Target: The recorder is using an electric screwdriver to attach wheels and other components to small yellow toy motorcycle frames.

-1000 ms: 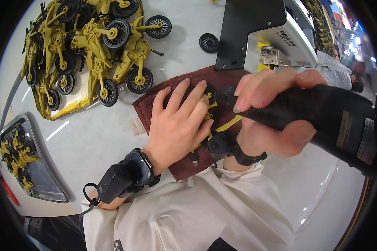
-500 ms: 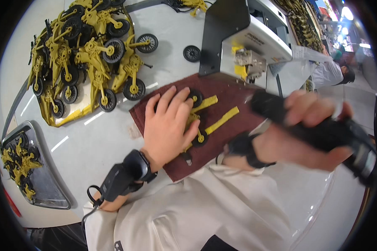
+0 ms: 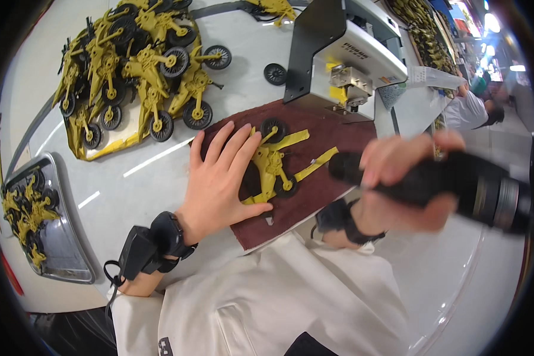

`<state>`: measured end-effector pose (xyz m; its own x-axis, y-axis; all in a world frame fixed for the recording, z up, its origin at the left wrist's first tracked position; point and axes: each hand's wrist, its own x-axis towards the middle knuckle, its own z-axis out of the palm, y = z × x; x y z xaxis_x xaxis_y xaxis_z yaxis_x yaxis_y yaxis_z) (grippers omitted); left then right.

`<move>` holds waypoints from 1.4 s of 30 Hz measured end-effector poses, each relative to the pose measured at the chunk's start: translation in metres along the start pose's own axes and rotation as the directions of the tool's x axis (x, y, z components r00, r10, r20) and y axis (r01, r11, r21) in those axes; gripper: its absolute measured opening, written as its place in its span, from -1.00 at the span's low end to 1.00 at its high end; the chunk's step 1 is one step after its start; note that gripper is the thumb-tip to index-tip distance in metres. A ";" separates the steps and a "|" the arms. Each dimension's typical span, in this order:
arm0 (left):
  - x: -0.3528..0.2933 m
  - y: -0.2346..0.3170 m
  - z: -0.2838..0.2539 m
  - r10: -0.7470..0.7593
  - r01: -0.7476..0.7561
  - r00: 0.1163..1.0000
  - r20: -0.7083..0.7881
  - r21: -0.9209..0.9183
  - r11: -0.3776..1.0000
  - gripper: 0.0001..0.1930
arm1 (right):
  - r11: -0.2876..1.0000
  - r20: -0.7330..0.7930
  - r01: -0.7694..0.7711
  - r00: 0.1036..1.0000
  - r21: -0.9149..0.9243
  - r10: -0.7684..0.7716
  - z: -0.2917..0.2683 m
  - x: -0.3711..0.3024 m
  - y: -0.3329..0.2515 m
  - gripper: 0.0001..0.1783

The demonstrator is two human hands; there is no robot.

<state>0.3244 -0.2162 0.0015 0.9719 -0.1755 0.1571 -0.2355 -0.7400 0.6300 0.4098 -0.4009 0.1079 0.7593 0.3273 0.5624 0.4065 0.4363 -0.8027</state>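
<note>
A yellow toy motorcycle (image 3: pixel 269 164) with black wheels lies on a maroon cloth (image 3: pixel 338 132) in front of me. My left hand (image 3: pixel 216 184) is open, fingers spread, over the left side of the toy; its thumb reaches along the toy's near end. The palm hides part of the toy. My right hand (image 3: pixel 400 187), smeared by motion, is wrapped round a black electric screwdriver (image 3: pixel 486 191) held right of the cloth. The screwdriver's front end points left toward the toy and looks apart from it. Yellow strips (image 3: pixel 315 164) lie on the cloth beside the toy.
Several yellow toy motorcycles are piled on a yellow-edged board (image 3: pixel 110 151) at the far left. A metal tray (image 3: pixel 71 249) with yellow parts sits at left. A loose black wheel (image 3: pixel 275 74) lies near a white and black machine (image 3: pixel 362 56). Another person (image 3: pixel 466 111) is at far right.
My left hand has shifted left and its fingers have spread, uncovering more of the toy motorcycle. The screwdriver in my right hand has come lower and left, with its body more level.
</note>
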 end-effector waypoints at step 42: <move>0.006 -0.008 0.011 0.034 -0.034 0.999 -0.022 -0.008 0.999 -0.06 | 0.987 0.155 0.009 0.988 -0.162 0.016 0.003 -0.051 0.036 -0.27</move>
<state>0.3317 -0.2184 -0.0108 0.9629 -0.1861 0.1956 -0.2688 -0.7286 0.6300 0.3840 -0.3994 0.0503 0.6781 0.4600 0.5733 0.4907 0.2974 -0.8190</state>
